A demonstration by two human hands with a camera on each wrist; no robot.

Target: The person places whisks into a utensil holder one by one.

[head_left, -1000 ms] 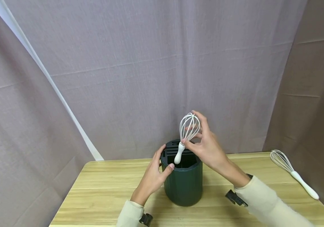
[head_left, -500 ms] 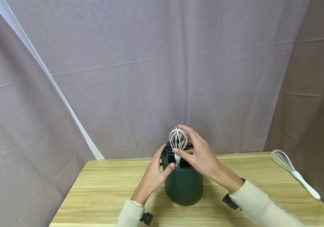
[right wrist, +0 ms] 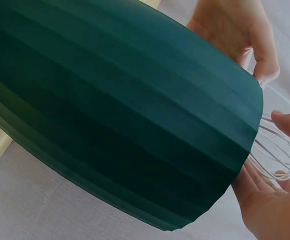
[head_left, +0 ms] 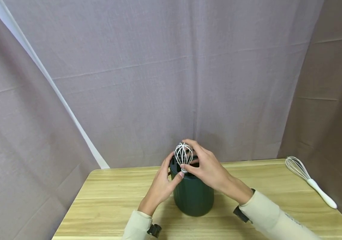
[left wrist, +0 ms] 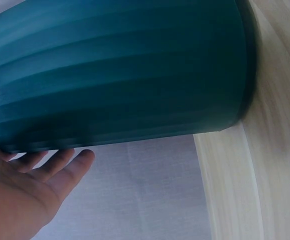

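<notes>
No legible text, label, brand or number on any surface, as far as the blurred wrist views allow.

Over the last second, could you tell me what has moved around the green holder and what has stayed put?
The right hand has lowered the small whisk handle-first into the dark green holder; its handle hung above the rim before, and now only the wire head shows. The hand still grips the wires. The left hand stays curled against the holder's side, and the second whisk still lies at the right of the table.
</notes>
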